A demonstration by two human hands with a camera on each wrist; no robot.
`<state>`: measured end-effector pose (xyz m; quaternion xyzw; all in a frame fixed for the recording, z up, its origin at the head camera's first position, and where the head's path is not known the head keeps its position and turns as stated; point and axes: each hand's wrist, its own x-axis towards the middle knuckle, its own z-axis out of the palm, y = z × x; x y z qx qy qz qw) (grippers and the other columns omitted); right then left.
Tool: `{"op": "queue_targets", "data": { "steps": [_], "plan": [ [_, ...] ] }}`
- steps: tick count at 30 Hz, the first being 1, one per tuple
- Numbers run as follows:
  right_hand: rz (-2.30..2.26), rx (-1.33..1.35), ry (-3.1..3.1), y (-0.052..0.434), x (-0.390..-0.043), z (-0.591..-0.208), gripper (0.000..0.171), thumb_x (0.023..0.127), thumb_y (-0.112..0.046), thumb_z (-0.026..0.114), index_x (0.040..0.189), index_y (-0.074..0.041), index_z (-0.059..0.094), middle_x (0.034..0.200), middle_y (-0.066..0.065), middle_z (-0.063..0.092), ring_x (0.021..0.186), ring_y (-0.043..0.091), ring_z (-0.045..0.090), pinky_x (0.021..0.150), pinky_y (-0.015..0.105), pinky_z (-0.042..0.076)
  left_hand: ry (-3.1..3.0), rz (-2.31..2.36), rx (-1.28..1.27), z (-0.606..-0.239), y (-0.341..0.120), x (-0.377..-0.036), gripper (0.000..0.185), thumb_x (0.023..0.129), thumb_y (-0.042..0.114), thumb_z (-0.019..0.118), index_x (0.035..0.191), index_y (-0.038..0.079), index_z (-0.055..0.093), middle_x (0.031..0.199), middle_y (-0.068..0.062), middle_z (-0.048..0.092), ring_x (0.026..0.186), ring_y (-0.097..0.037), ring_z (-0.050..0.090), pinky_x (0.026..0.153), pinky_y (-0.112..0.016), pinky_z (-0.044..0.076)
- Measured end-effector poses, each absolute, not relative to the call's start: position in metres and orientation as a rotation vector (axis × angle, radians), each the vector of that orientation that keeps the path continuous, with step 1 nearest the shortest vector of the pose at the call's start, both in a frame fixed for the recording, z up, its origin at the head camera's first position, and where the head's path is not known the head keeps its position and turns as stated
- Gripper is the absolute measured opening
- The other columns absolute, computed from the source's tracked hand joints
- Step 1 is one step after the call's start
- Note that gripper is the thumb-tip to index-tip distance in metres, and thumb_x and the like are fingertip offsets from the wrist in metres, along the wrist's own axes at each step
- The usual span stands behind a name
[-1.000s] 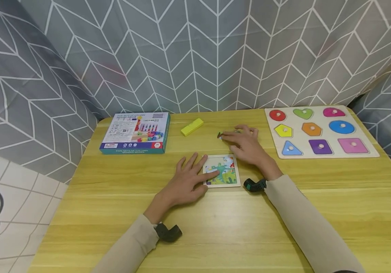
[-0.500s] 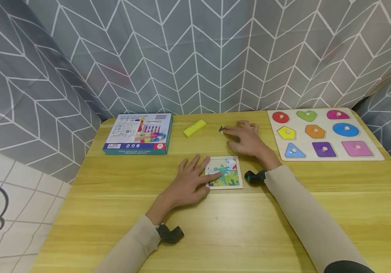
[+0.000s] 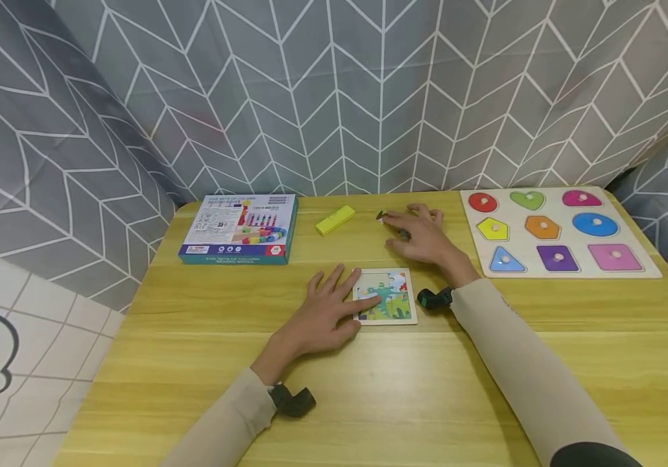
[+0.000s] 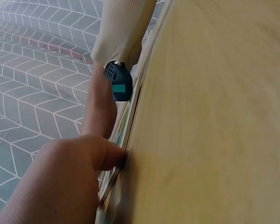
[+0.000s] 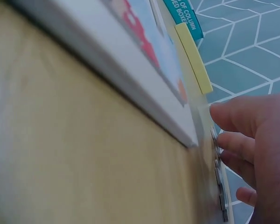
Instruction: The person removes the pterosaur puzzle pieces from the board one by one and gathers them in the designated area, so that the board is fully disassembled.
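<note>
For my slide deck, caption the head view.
Left hand rests on small jigsaw puzzle; right hand touches loose pieces.

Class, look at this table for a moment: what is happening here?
A person sits at a wooden table. The left hand rests flat on a small picture puzzle. The right hand lies over loose puzzle pieces farther back. A yellow block, a toy box and a shape board lie untouched.

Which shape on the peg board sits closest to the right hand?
The yellow pentagon, in the board's left column, middle row. It lies nearest the right hand; the red circle and blue triangle sit slightly farther away.
</note>
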<state>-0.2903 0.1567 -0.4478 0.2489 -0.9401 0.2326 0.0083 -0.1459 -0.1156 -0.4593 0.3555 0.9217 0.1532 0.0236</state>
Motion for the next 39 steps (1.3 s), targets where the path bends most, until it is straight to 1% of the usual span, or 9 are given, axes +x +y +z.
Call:
{"op": "queue_targets", "data": {
  "steps": [5, 8, 12, 15, 18, 25, 32, 36, 39],
  "plan": [
    [0.865, 0.77, -2.856, 0.163, -0.286, -0.448, 0.055, 0.093, -0.031, 0.061, 0.146, -0.017, 0.058, 0.16, 0.009, 0.046, 0.149, 0.043, 0.024, 0.106, 0.061, 0.013, 2.851, 0.477, 1.096, -0.458, -0.116, -0.145, 0.051, 0.103, 0.038, 0.04, 0.154, 0.047, 0.039, 0.173, -0.008, 0.014, 0.16, -0.038, 0.004, 0.122, -0.066, 0.006],
    [0.929, 0.759, -2.782, 0.167, -0.282, -0.448, 0.049, 0.094, -0.026, 0.061, 0.141, -0.012, 0.063, 0.157, 0.011, 0.05, 0.146, 0.043, 0.027, 0.105, 0.061, 0.012, 2.854, 0.479, 1.087, -0.457, -0.117, -0.145, 0.052, 0.103, 0.038, 0.04, 0.153, 0.047, 0.039, 0.173, -0.008, 0.014, 0.16, -0.038, 0.004, 0.122, -0.066, 0.006],
    [0.902, 0.718, -2.71, 0.173, -0.275, -0.449, 0.039, 0.094, -0.025, 0.062, 0.129, -0.008, 0.071, 0.142, 0.014, 0.064, 0.135, 0.042, 0.038, 0.101, 0.061, 0.016, 2.862, 0.466, 1.079, -0.458, -0.118, -0.145, 0.052, 0.103, 0.038, 0.039, 0.153, 0.048, 0.039, 0.173, -0.008, 0.014, 0.16, -0.038, 0.005, 0.122, -0.066, 0.007],
    [0.848, 0.694, -2.688, 0.178, -0.27, -0.45, 0.035, 0.093, -0.025, 0.062, 0.12, -0.008, 0.075, 0.13, 0.015, 0.07, 0.125, 0.041, 0.043, 0.098, 0.061, 0.019, 2.862, 0.47, 1.077, -0.458, -0.119, -0.145, 0.052, 0.103, 0.038, 0.04, 0.153, 0.048, 0.039, 0.173, -0.009, 0.014, 0.16, -0.039, 0.005, 0.122, -0.066, 0.007],
    [0.789, 0.699, -2.706, 0.182, -0.267, -0.45, 0.034, 0.092, -0.026, 0.062, 0.118, -0.01, 0.076, 0.128, 0.013, 0.072, 0.121, 0.039, 0.044, 0.095, 0.06, 0.021, 2.857, 0.486, 1.071, -0.458, -0.12, -0.144, 0.052, 0.102, 0.037, 0.041, 0.153, 0.047, 0.04, 0.173, -0.009, 0.014, 0.16, -0.039, 0.004, 0.122, -0.067, 0.006],
    [0.705, 0.728, -2.818, 0.185, -0.268, -0.448, 0.042, 0.093, -0.029, 0.061, 0.13, -0.011, 0.071, 0.138, 0.01, 0.067, 0.125, 0.037, 0.044, 0.094, 0.058, 0.023, 2.858, 0.494, 1.063, -0.458, -0.12, -0.144, 0.052, 0.102, 0.037, 0.041, 0.153, 0.047, 0.04, 0.173, -0.008, 0.014, 0.16, -0.038, 0.004, 0.122, -0.066, 0.006],
    [0.748, 0.697, -2.871, 0.187, -0.278, -0.445, 0.049, 0.094, -0.028, 0.058, 0.139, -0.009, 0.064, 0.148, 0.013, 0.059, 0.13, 0.039, 0.041, 0.094, 0.056, 0.022, 2.862, 0.468, 1.077, -0.46, -0.118, -0.145, 0.051, 0.103, 0.039, 0.039, 0.153, 0.049, 0.038, 0.173, -0.008, 0.014, 0.16, -0.038, 0.004, 0.122, -0.065, 0.006],
    [0.744, 0.671, -2.895, 0.186, -0.283, -0.444, 0.052, 0.094, -0.029, 0.058, 0.142, -0.009, 0.061, 0.152, 0.013, 0.055, 0.131, 0.038, 0.04, 0.093, 0.055, 0.022, 2.863, 0.468, 1.086, -0.459, -0.116, -0.145, 0.052, 0.103, 0.038, 0.039, 0.153, 0.049, 0.038, 0.173, -0.008, 0.014, 0.16, -0.037, 0.004, 0.122, -0.065, 0.006],
    [0.75, 0.65, -2.899, 0.184, -0.284, -0.443, 0.052, 0.094, -0.03, 0.058, 0.142, -0.01, 0.061, 0.153, 0.012, 0.053, 0.131, 0.039, 0.039, 0.093, 0.055, 0.022, 2.86, 0.454, 1.086, -0.459, -0.115, -0.145, 0.052, 0.103, 0.039, 0.038, 0.154, 0.049, 0.037, 0.173, -0.007, 0.013, 0.16, -0.037, 0.004, 0.123, -0.065, 0.006]
  ]
}}
